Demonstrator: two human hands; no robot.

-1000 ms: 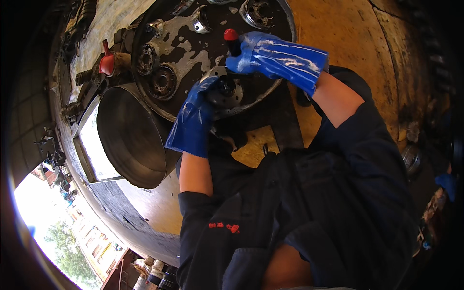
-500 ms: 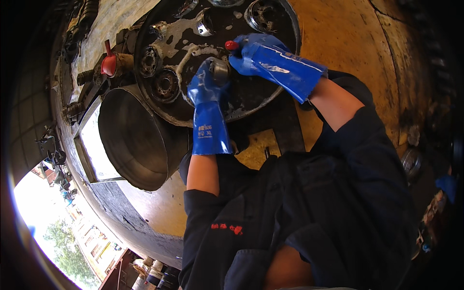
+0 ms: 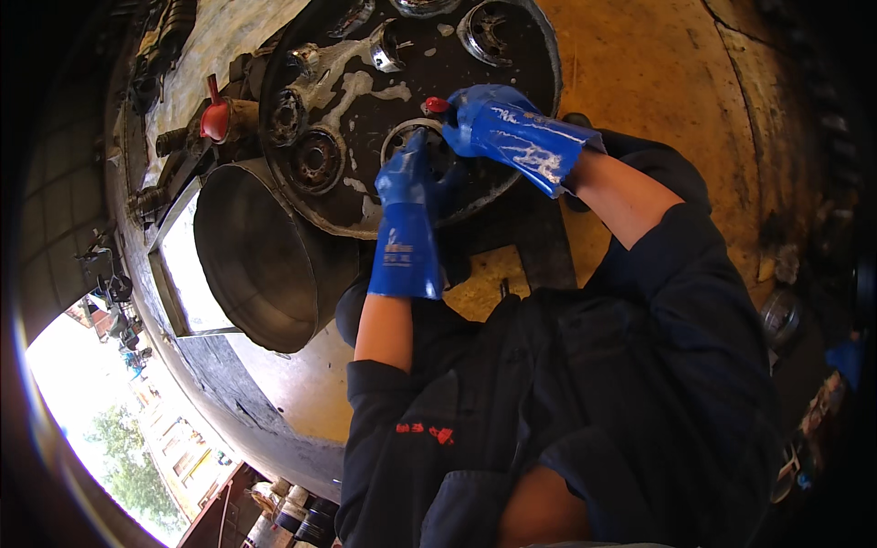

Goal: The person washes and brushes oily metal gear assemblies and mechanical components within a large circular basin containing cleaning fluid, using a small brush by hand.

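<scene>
I wear long blue gloves on both hands. My left hand [image 3: 403, 178] grips a round metal part [image 3: 391, 142] with a ring-shaped rim, held over the near side of a wide dark round pan [image 3: 320, 226]. Closed around a red-ended object [image 3: 437, 105], my right hand [image 3: 484, 121] is just right of the metal part; the rest of that object is hidden in the glove. Similar round metal parts lie in the pan, among them a holed one [image 3: 317, 160] on the left and a ring [image 3: 484, 35] at the far right. Pale foamy residue streaks the dark pan bottom.
A large open metal drum [image 3: 256, 260] lies on its side left of the pan. Beyond it are a red cup-like piece with a handle [image 3: 216, 119] and dark machine parts. Stained yellowish floor [image 3: 658, 82] spreads on the right.
The metal part has turned from edge-on to showing its round face. My right hand has moved down a little, nearer to it.
</scene>
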